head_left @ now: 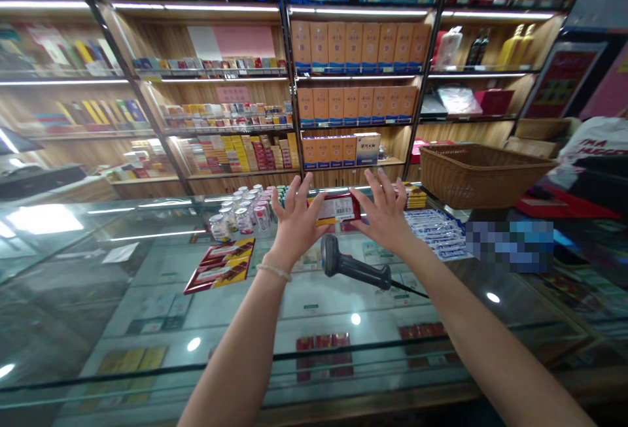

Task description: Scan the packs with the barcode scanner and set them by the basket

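My left hand (298,218) and my right hand (385,214) are raised over the glass counter, one at each end of a dark red box (338,208) with a white barcode label facing me. Fingers of both hands are spread upward, while the thumbs touch or nearly touch the box ends. Below the box a black handheld scanner (353,269) lies on the glass, its cable running right under my right forearm. Left of my left wrist, red and yellow chocolate packs (220,267) lie flat.
Small jars (243,211) stand behind the chocolate packs. Blue and white sticks (436,234) lie right of my right hand, with a wicker basket (483,172) behind them. Stocked shelves (356,77) line the wall. Part of a person in white (596,142) shows at far right.
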The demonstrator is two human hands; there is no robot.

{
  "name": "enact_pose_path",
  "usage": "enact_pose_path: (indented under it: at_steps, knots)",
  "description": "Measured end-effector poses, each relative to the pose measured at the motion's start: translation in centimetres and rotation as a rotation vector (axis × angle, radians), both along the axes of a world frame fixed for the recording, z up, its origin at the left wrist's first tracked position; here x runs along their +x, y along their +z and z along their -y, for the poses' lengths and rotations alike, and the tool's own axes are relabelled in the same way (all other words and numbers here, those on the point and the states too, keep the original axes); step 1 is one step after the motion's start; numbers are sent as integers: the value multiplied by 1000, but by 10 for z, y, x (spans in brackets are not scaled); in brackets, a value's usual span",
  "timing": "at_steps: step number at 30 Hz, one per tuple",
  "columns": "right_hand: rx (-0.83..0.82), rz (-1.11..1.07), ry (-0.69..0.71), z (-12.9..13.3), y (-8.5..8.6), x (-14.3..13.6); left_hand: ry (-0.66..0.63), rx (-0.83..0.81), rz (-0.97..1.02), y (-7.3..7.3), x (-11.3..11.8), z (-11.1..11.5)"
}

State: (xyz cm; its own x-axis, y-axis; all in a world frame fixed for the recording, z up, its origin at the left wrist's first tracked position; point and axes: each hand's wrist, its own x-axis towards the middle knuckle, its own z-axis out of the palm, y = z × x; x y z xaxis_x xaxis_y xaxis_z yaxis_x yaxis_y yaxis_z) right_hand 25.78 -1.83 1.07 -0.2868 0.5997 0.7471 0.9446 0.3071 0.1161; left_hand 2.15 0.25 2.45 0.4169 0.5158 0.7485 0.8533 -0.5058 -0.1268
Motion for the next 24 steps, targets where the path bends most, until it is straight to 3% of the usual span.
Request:
enact_pose_path:
  at_steps: [4, 7, 15, 24]
  knots:
    - [-44, -46, -55, 11, 0, -13, 25, -12, 19, 0, -5, -2]
    - [-97, -106, -84, 27, -11, -24, 40, -28, 14, -1, -9, -4]
    - [-523, -105, -95, 59, -45, -45, 71, -85, 34, -8, -13, -9]
    - [-676, -60, -66, 63, -45, -47, 70, -107, 56, -13, -15, -13]
